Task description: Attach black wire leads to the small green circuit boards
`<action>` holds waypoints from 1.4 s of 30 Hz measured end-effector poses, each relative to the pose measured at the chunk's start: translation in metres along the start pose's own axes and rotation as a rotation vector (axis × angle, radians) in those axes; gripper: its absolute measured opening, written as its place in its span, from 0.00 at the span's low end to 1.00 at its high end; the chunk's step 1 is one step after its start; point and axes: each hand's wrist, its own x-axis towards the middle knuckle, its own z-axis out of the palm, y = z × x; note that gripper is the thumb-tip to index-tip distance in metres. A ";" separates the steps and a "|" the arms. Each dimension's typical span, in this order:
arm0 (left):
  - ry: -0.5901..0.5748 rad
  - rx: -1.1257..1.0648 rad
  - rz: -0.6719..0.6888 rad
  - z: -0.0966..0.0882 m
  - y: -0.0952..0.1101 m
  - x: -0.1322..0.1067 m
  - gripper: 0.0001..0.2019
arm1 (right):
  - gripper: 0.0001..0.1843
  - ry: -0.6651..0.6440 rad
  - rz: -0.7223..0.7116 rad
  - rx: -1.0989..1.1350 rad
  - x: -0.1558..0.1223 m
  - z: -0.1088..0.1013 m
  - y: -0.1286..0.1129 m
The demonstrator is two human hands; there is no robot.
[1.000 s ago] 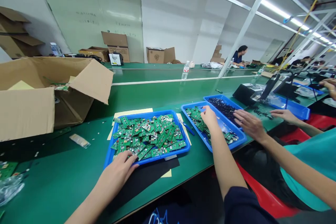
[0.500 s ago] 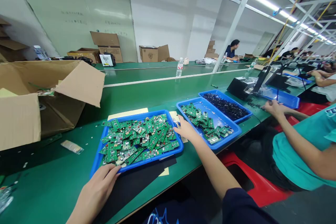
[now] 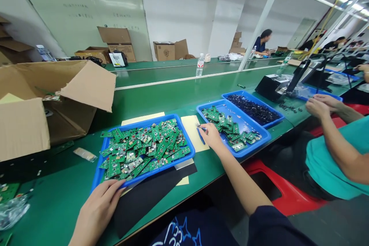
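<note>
My left hand (image 3: 98, 207) rests on the near left corner of a blue tray (image 3: 188, 149) heaped with several green circuit boards (image 3: 144, 148); its fingers are curled over the rim. My right hand (image 3: 210, 135) lies on a yellow sheet (image 3: 192, 127) between this tray and a second blue tray (image 3: 259, 142). It pinches a small blue-handled tool (image 3: 200, 133). The second tray holds fewer green boards (image 3: 227, 125). A black mat (image 3: 150, 196) lies under the near tray.
A third blue tray (image 3: 276, 119) of small black parts stands behind the second. An open cardboard box (image 3: 43, 100) sits at the left. A co-worker in a teal shirt (image 3: 337, 161) sits at my right, hands (image 3: 318, 105) together. A water bottle (image 3: 200, 65) stands farther back.
My right hand left the second tray, moved left to the yellow sheet and took hold of the small tool. The near tray has shifted left. The co-worker's hands pulled back from the trays.
</note>
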 end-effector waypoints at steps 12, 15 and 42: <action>-0.065 -0.131 -0.121 0.005 0.000 -0.011 0.16 | 0.08 -0.367 0.041 -0.346 -0.002 0.003 -0.028; -0.088 -0.129 -0.116 0.003 0.002 -0.009 0.15 | 0.15 -0.496 0.057 -0.446 0.010 -0.001 -0.032; -0.063 -0.073 -0.290 -0.029 0.055 -0.047 0.12 | 0.09 -0.279 -0.331 -0.491 -0.005 -0.010 0.006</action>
